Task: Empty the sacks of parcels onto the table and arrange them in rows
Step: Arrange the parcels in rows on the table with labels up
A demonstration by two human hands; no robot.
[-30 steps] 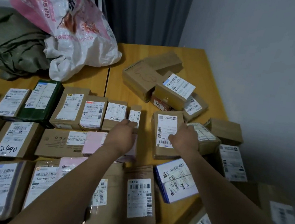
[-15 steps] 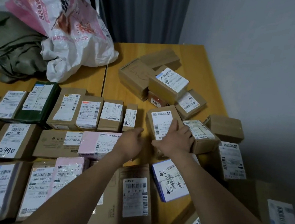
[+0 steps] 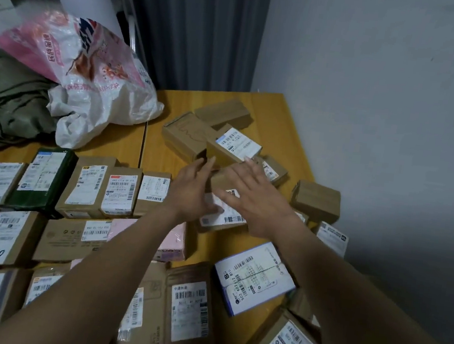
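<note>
Several labelled cardboard parcels lie in rows on the wooden table (image 3: 282,127), among them a dark green box (image 3: 47,178) and a pink box (image 3: 176,241). A loose pile of brown parcels (image 3: 210,135) sits further back. My left hand (image 3: 191,193) and my right hand (image 3: 256,201) hover with spread fingers over a labelled parcel (image 3: 223,215) just in front of that pile. Neither hand holds anything. A white-and-blue parcel (image 3: 252,278) lies askew near my right forearm.
A pink-and-white woven sack (image 3: 88,77) slumps at the back left against an olive-green sack (image 3: 6,99). A brown box (image 3: 316,201) and other parcels sit by the grey wall on the right. Dark curtains hang behind the table.
Both hands have lifted off the labelled parcel and moved forward toward the loose pile, fingers now spread. The parcel lies closer to the end of the back row.
</note>
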